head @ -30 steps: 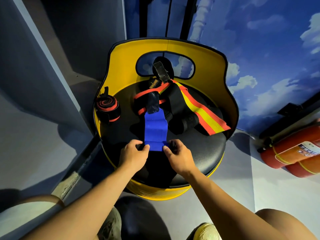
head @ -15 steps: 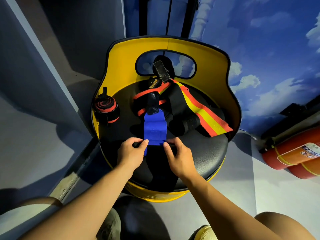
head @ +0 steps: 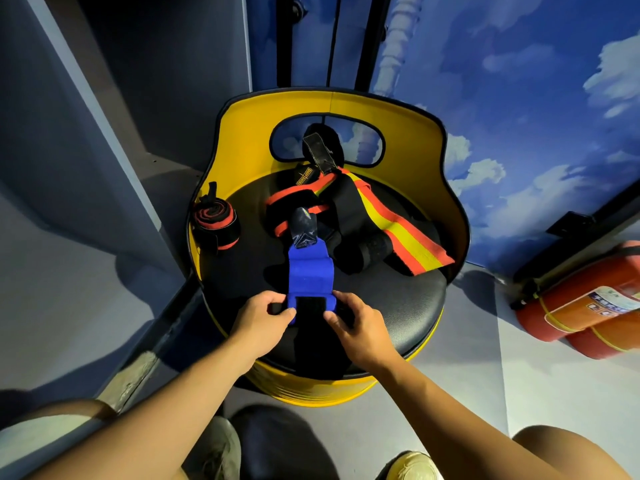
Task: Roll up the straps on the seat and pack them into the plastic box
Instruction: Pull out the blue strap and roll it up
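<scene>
At frame centre, on seat [head: 398,299]: left hand [head: 258,315] and right hand [head: 360,323] pinching blue strap [head: 310,271] roll ends, mid-rolling. Next: tighter turns upward. Plastic box unseen.

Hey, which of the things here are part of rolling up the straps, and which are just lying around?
Part of the job:
blue strap, pinched by left hand and right hand
rolled strap
striped strap
seat

Lying about:
fire extinguishers
</scene>
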